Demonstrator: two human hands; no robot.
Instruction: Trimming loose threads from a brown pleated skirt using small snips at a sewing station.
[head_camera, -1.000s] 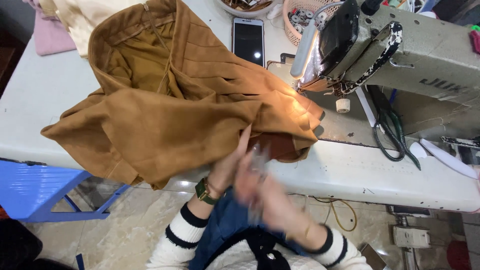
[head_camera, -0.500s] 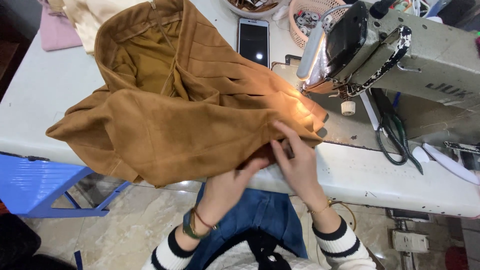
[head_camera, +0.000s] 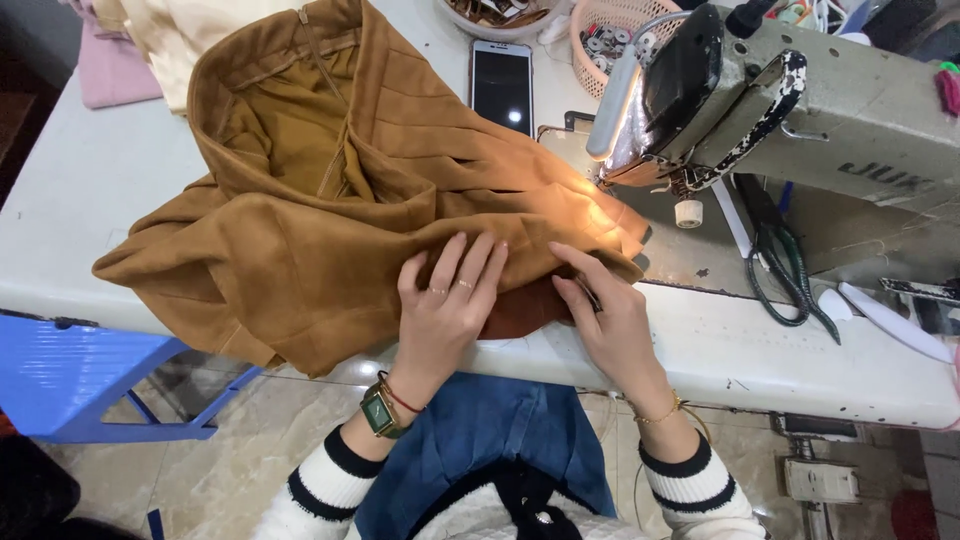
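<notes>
The garment (head_camera: 300, 230), a big tan piece of suede-like cloth, lies heaped over the table (head_camera: 80, 220), spreading away from both hands and off to the left hand's outer side, with one fold hanging over the near edge. It looks soft and limp, fairly thick, with a napped face that should grip skin rather than slide; I judge it light enough to shift with flat palms, though its bulk will drag. The best hold seems to be the hem edge near the fingers, pinched, or the flat cloth pressed down.

The sewing machine (head_camera: 800, 100) stands beyond the right hand, its lit needle end just past the fingertips.

The left hand (head_camera: 445, 300) lies flat on the garment, fingers spread wide, holding nothing, only pressing. The right hand (head_camera: 605, 310) rests just beside it, fingers close together at the cloth's edge; a small dark thing seems to sit between them, too small to tell.

A stool (head_camera: 70, 380), blue, stands below the table on the left hand's outer side.

A phone (head_camera: 502, 88) lies beyond the left hand, past the garment. A basket (head_camera: 590, 30), pink and ribbed, sits further out and holds what look like bobbins. A bowl (head_camera: 480, 20) beside it holds small dark bits I cannot make out.

Scissors (head_camera: 785, 270) lie on the right hand's outer side
</notes>
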